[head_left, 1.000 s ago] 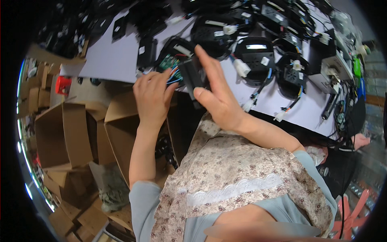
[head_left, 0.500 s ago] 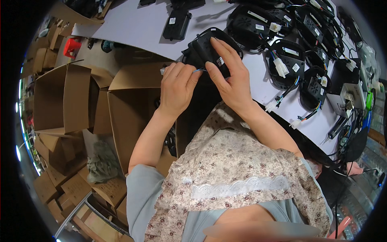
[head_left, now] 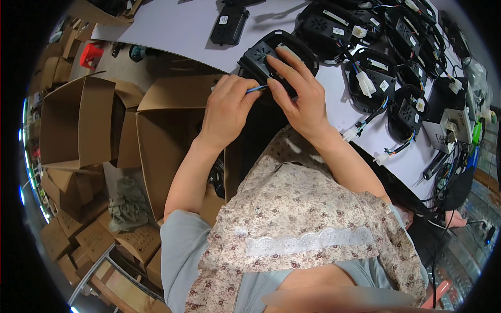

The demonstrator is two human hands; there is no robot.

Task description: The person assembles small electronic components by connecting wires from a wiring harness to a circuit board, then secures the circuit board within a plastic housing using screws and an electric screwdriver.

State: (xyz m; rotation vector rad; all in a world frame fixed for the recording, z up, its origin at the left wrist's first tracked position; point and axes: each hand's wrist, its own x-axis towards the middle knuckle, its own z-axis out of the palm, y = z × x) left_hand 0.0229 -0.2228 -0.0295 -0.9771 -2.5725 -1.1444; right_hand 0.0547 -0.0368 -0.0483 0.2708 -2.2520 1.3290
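Note:
A black plastic housing with a rounded rim (head_left: pixel 255 55) rests at the front edge of the white table (head_left: pixel 177 39). My right hand (head_left: pixel 302 96) lies over it, fingers on its top face and thumb at its near side, gripping it. Closed beside it, my left hand (head_left: pixel 225 107) pinches a bundle of coloured wires (head_left: pixel 254 89) that runs out from the housing. The wires' far end is mostly hidden behind my left fingers. Beyond the housing lies a flat black box (head_left: pixel 229 25) with a white label.
Several black housings (head_left: pixel 371 62) with white connectors (head_left: pixel 365 83) crowd the table's right side. A screwdriver-like tool (head_left: pixel 434 166) lies at the right edge by tangled cables. Below my left arm an open cardboard box (head_left: pixel 162 125) holds black parts; more boxes (head_left: pixel 96 122) stand left.
The housing has tilted and turned a little under my right hand, showing more of its rim. My left hand has shifted slightly, and more of the wires show between my hands.

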